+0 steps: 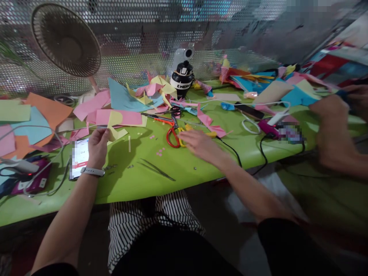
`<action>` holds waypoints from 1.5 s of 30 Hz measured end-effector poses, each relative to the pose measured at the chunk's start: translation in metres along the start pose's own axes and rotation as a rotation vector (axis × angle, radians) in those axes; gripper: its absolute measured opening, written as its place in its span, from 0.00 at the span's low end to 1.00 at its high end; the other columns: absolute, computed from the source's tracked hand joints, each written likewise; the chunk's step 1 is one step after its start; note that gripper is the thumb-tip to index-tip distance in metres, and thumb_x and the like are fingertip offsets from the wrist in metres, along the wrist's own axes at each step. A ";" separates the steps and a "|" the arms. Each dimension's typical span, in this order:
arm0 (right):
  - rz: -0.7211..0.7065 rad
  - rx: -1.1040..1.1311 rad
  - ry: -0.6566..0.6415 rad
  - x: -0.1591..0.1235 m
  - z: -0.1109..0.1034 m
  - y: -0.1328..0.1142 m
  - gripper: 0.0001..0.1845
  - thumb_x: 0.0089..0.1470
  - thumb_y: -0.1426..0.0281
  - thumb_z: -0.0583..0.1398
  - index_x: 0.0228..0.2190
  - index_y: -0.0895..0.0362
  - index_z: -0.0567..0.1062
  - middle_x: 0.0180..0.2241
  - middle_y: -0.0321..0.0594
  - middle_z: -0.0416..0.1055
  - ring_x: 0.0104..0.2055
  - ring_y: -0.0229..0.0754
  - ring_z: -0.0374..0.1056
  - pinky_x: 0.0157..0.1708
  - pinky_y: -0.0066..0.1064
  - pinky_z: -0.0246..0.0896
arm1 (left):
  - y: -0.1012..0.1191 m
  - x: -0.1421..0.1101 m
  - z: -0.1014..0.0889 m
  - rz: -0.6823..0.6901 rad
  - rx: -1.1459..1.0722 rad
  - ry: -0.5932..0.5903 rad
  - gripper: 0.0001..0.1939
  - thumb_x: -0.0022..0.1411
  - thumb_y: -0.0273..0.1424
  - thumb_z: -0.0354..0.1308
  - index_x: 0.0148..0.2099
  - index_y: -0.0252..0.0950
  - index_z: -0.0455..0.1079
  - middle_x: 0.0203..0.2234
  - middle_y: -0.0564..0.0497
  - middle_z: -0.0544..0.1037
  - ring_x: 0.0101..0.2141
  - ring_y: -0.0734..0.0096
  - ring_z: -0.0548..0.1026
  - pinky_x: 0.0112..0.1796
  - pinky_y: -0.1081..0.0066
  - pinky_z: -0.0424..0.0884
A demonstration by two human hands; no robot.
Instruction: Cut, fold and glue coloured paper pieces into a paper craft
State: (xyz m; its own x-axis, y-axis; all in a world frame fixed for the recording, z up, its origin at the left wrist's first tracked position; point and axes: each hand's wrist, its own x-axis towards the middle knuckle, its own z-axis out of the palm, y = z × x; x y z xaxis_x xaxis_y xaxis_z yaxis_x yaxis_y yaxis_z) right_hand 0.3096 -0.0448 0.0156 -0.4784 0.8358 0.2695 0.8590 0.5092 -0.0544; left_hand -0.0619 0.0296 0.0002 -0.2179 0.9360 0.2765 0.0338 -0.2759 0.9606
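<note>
My left hand [99, 147], with a pale watch on its wrist, is closed in a pinch on a cut piece of yellow paper [116, 132]. Beside it lies a lit phone [79, 157]. My right hand [202, 145] is stretched out palm down, its fingertips at the yellow handle of scissors. Red-handled scissors [173, 138] lie at those fingertips. Behind the hand shows a yellow tool [212, 134] with a black cord, partly hidden. Tweezers [158, 170] rest on the green table between my hands, near small pink paper bits [160, 152].
Coloured paper sheets [43, 111] and scraps lie along the back. A fan [66, 40] and a black bottle [182, 78] stand before the perforated metal wall. Power banks with cables [270, 128] lie right. Another person's hand [330, 111] is at far right.
</note>
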 end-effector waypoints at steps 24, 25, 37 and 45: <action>0.225 -0.120 -0.044 -0.026 0.012 0.090 0.21 0.49 0.65 0.58 0.45 0.60 0.73 0.47 0.57 0.72 0.49 0.59 0.70 0.48 0.47 0.67 | 0.014 -0.015 -0.004 -0.022 0.144 -0.139 0.16 0.55 0.43 0.68 0.37 0.35 0.79 0.31 0.48 0.80 0.31 0.71 0.74 0.33 0.72 0.69; 0.259 -0.087 0.037 -0.029 0.012 0.087 0.21 0.49 0.64 0.58 0.46 0.59 0.72 0.48 0.56 0.72 0.49 0.58 0.70 0.47 0.48 0.67 | 0.013 -0.016 -0.003 -0.015 0.147 -0.149 0.16 0.55 0.43 0.68 0.38 0.35 0.79 0.31 0.48 0.80 0.30 0.72 0.74 0.32 0.72 0.69; 0.464 1.173 0.436 0.058 0.001 -0.039 0.20 0.44 0.56 0.69 0.33 0.50 0.68 0.29 0.34 0.69 0.23 0.38 0.63 0.20 0.32 0.61 | 0.030 -0.031 0.011 0.029 0.085 -0.324 0.17 0.54 0.42 0.70 0.42 0.36 0.79 0.21 0.53 0.76 0.23 0.75 0.71 0.24 0.75 0.67; 0.346 1.359 0.373 0.104 0.027 -0.087 0.23 0.39 0.56 0.71 0.32 0.52 0.68 0.35 0.34 0.73 0.31 0.38 0.70 0.31 0.31 0.70 | 0.032 -0.038 0.014 0.039 0.096 -0.377 0.19 0.54 0.43 0.70 0.42 0.36 0.75 0.23 0.52 0.77 0.25 0.73 0.74 0.27 0.73 0.71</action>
State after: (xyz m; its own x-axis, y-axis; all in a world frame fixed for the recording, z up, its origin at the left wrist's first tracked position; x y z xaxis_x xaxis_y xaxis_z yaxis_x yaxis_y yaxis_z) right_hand 0.1802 0.0033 0.0226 -0.0304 0.9618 0.2722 -0.0158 0.2718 -0.9622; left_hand -0.0385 -0.0116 0.0205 0.1587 0.9448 0.2866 0.1296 -0.3077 0.9426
